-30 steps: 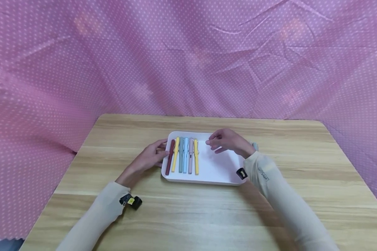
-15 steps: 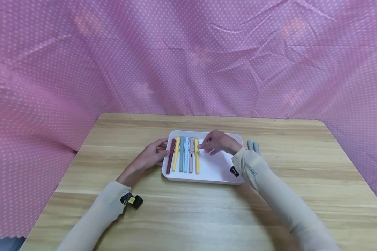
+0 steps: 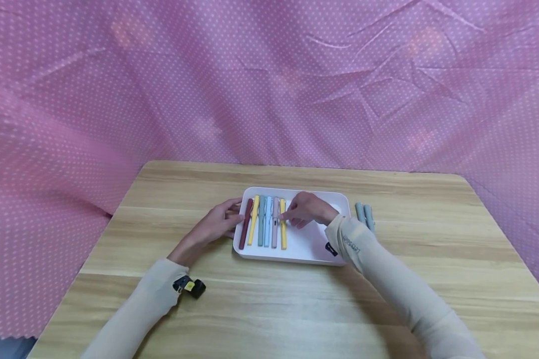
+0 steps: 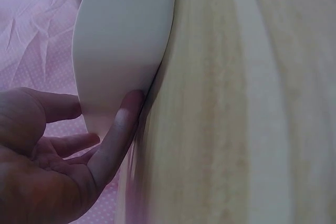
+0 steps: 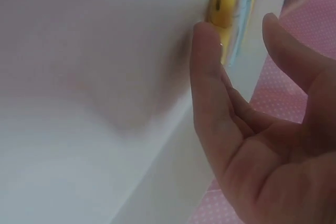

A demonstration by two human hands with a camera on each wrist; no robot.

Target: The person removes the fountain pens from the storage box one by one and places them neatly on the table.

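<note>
From the head cam I've got my right hand [image 3: 306, 209] down inside the white tray [image 3: 314, 244], fingertips right at the yellow pen [image 3: 283, 230], the one closest to that hand in a row of six. Going away from the hand: pink pen [image 3: 275, 228], light blue pen [image 3: 268, 228], grey-green pen [image 3: 261, 227], another yellow pen [image 3: 253, 227], dark red pen [image 3: 245, 230]. My left hand [image 3: 217, 224] rests against the tray's outer edge, next to the dark red one. Two grey-blue pens [image 3: 365, 215] lie on the wooden table [image 3: 269, 309], beyond my right wrist.

Left wrist cam: fingers fairly straight, one fingertip [image 4: 128, 109] touching the tray wall, holding nothing.

Right wrist cam: a fingertip [image 5: 206, 43] touches the yellow pen's side, thumb apart on the other side. So a narrow gap, not closed round the pen.
</note>
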